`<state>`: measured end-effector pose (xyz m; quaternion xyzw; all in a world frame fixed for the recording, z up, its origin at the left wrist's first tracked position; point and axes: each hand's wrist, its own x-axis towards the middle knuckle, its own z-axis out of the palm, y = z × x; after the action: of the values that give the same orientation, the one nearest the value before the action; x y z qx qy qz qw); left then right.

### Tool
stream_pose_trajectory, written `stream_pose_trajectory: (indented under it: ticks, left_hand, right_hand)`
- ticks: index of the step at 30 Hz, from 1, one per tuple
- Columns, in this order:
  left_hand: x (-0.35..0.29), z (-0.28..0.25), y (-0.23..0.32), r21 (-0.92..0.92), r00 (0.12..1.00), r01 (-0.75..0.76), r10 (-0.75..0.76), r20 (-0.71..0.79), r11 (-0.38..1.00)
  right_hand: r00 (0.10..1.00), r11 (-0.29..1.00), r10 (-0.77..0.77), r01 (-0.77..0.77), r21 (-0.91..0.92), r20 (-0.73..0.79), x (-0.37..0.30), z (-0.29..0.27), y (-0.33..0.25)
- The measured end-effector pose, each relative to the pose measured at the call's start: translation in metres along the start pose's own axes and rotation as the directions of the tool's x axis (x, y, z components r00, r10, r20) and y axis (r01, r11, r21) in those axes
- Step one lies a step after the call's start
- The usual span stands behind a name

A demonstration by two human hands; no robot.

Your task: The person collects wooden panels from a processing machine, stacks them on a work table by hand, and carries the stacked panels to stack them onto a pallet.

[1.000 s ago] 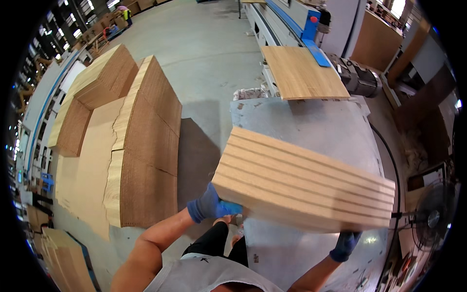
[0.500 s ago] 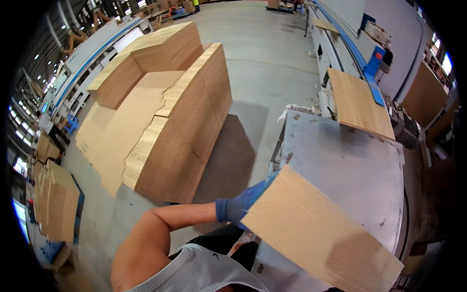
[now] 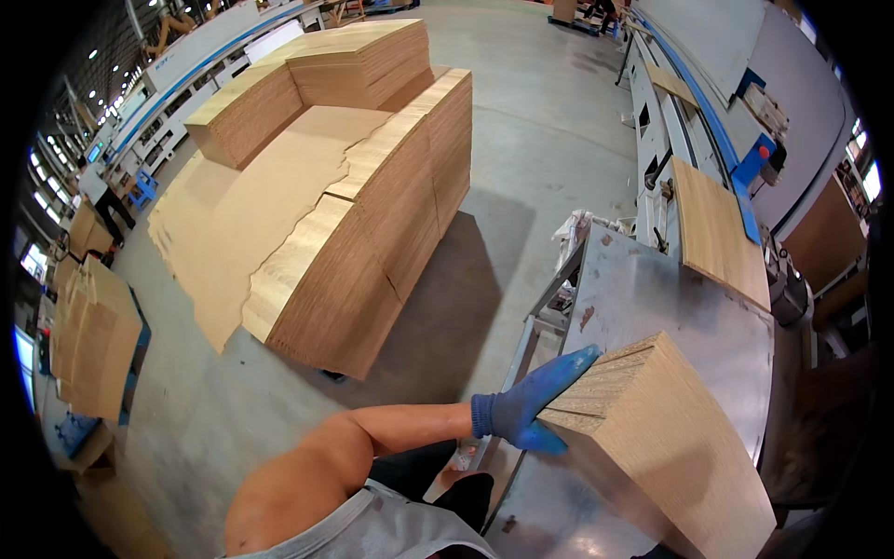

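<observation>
A stack of wood-grain panels (image 3: pixel 684 433) is tilted over the near part of a metal-topped table (image 3: pixel 643 298). My left hand (image 3: pixel 535 401), in a blue glove, presses against the stack's left end. Its thumb and fingers are spread across the layered edges, gripping that end. Uneven gaps show between some of the panels there. My right hand is out of sight, and the stack's near right side runs down to the lower edge of the picture.
A large pile of panels (image 3: pixel 363 270) with a torn cardboard sheet (image 3: pixel 270 177) on top stands at left. One panel (image 3: pixel 717 233) lies on the machine (image 3: pixel 694 121) beyond the table. Flattened cardboard (image 3: pixel 98 340) sits at far left, and a person (image 3: pixel 102 196) stands behind it.
The stack has turned so its layered left end shows, where before only its top face did. My left hand has moved right with it, and the whole view has shifted.
</observation>
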<state>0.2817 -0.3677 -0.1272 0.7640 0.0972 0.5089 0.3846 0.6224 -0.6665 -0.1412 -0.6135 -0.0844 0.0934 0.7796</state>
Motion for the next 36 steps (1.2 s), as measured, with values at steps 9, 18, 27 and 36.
stream_pose_trajectory:
  ticks: [9, 18, 27, 36]
  left_hand:
    - [-0.003, -0.061, 0.078, -0.201, 0.811, 0.568, -0.584, -0.028, 0.798]
    - [-0.036, -0.201, 0.071, 0.025, 0.444, 0.89, -0.852, -0.278, 0.455]
    - [-0.01, -0.456, 0.031, -0.032, 0.418, 0.869, -0.766, -0.488, 0.494]
    - [-0.005, -0.736, -0.003, -0.128, 0.196, 0.937, -0.794, -0.575, 0.325]
  right_hand:
    - [0.951, 0.97, 0.242, -0.241, -0.029, 0.193, -0.056, 0.092, -0.068]
    - [0.481, 0.791, 0.501, -0.592, -0.155, 0.72, -0.127, 0.252, -0.027]
    - [0.266, 0.75, 0.538, -0.585, -0.309, 0.8, -0.204, 0.523, 0.05]
    - [0.058, 0.635, 0.649, -0.592, -0.497, 0.759, -0.368, 0.778, 0.121]
